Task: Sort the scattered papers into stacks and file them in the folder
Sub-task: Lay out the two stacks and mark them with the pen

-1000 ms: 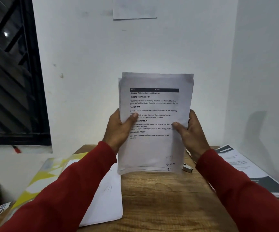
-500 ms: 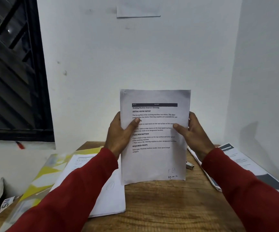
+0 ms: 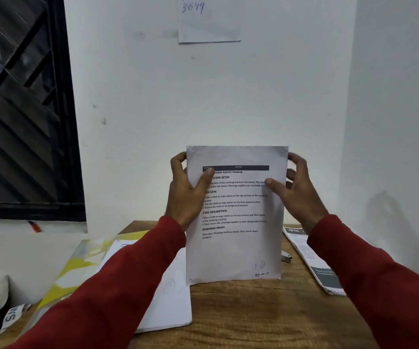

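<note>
The wooden counter point(image 3: 266, 321) carries three groups of paper. At near left lies a yellow-and-white folder point(image 3: 77, 268), with a flat white stack point(image 3: 170, 298) lying partly over it. At far right a second stack of printed sheets point(image 3: 311, 263) runs along the counter edge. In the centre a sheaf of printed pages point(image 3: 236, 248) stands upright, its bottom edge at or just above the counter; contact cannot be confirmed. The left hand point(image 3: 188, 195) grips the sheaf's upper left edge, thumb on the printed face and fingers curled behind. The right hand point(image 3: 299, 190) is at the upper right edge, thumb on the face and fingers curved at the edge; a firm grip on that side cannot be told. A small metal item, seemingly a stapler point(image 3: 286, 256), lies just behind the sheaf's lower right corner. Judgement: the step in hand is squaring the sheaf's edges into a tidy stack; filing is not yet done. The next move calls for laying the sheaf flat without fanning the pages, either on a matching stack or in the folder, which would first need the white stack cleared off it.
</note>
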Action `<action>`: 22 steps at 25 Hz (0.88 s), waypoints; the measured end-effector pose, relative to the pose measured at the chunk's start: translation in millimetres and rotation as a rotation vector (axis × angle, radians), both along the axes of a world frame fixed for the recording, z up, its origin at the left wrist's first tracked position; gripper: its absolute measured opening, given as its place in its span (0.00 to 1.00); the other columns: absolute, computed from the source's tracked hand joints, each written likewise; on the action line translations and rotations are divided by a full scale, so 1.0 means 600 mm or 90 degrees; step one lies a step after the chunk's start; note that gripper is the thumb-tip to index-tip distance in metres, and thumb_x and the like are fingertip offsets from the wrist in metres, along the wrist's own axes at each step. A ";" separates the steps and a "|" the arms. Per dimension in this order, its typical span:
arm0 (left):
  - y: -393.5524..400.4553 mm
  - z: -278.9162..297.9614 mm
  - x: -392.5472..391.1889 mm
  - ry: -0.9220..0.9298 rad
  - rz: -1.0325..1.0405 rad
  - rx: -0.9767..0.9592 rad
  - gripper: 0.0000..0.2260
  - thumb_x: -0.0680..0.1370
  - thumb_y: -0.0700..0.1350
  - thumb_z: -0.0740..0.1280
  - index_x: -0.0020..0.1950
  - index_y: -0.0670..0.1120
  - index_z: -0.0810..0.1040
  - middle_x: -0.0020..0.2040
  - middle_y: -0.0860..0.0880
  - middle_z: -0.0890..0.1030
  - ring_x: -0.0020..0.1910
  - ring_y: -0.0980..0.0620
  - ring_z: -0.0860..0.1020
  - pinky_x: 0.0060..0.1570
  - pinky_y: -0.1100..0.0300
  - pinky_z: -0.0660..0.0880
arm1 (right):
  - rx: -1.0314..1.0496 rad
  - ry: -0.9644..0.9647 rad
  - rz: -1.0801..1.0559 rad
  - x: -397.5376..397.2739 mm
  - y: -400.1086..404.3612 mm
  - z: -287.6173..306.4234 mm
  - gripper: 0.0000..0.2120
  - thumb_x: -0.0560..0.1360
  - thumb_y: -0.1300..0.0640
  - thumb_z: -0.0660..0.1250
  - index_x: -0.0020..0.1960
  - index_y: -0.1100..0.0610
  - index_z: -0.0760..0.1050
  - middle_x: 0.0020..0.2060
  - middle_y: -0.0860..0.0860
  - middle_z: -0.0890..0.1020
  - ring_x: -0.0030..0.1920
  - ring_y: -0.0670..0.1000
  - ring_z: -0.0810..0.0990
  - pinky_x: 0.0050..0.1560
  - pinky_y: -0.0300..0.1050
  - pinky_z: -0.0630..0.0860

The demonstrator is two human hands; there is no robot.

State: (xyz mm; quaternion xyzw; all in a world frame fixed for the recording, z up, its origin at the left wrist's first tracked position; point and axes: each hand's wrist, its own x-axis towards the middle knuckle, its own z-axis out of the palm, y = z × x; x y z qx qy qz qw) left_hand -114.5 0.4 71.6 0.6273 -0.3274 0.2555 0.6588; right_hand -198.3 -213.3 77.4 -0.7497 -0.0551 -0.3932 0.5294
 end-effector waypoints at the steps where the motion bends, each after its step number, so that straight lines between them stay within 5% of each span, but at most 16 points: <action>1: 0.001 0.006 -0.002 -0.025 -0.002 -0.005 0.22 0.79 0.47 0.69 0.67 0.57 0.62 0.53 0.55 0.82 0.47 0.54 0.83 0.52 0.49 0.81 | -0.041 -0.028 -0.023 -0.004 0.002 0.012 0.32 0.77 0.60 0.70 0.72 0.41 0.57 0.56 0.50 0.79 0.50 0.47 0.82 0.53 0.45 0.79; 4: 0.008 0.018 -0.008 -0.113 0.025 0.020 0.27 0.79 0.42 0.69 0.72 0.58 0.63 0.62 0.70 0.73 0.55 0.60 0.79 0.55 0.64 0.77 | -0.173 -0.073 -0.088 -0.010 0.006 0.046 0.35 0.76 0.60 0.69 0.73 0.37 0.56 0.53 0.49 0.78 0.48 0.49 0.80 0.50 0.40 0.77; 8: 0.013 0.025 -0.002 -0.123 0.063 -0.001 0.19 0.79 0.42 0.69 0.69 0.53 0.69 0.59 0.64 0.76 0.52 0.64 0.78 0.50 0.68 0.76 | -0.173 -0.066 -0.085 -0.003 -0.002 0.068 0.17 0.77 0.54 0.69 0.61 0.39 0.73 0.52 0.48 0.81 0.46 0.53 0.81 0.52 0.52 0.80; 11: 0.018 0.031 0.001 -0.113 0.066 -0.034 0.16 0.80 0.42 0.67 0.67 0.51 0.73 0.54 0.61 0.78 0.51 0.64 0.78 0.48 0.64 0.77 | -0.154 -0.078 -0.088 0.002 -0.011 0.067 0.09 0.77 0.53 0.69 0.55 0.42 0.78 0.50 0.47 0.82 0.44 0.54 0.81 0.49 0.53 0.81; 17: 0.026 0.043 0.001 -0.148 0.076 -0.034 0.16 0.79 0.39 0.69 0.66 0.49 0.75 0.56 0.60 0.77 0.48 0.65 0.79 0.45 0.65 0.78 | -0.166 -0.096 -0.080 0.006 -0.020 0.066 0.10 0.78 0.56 0.68 0.56 0.43 0.80 0.52 0.42 0.83 0.48 0.53 0.81 0.50 0.49 0.80; 22: 0.015 0.031 -0.003 -0.129 0.072 -0.032 0.20 0.79 0.40 0.68 0.70 0.52 0.70 0.59 0.60 0.77 0.56 0.63 0.77 0.55 0.60 0.78 | -0.100 -0.092 -0.015 0.006 -0.011 0.065 0.12 0.79 0.61 0.65 0.57 0.47 0.80 0.52 0.43 0.82 0.45 0.47 0.81 0.49 0.43 0.79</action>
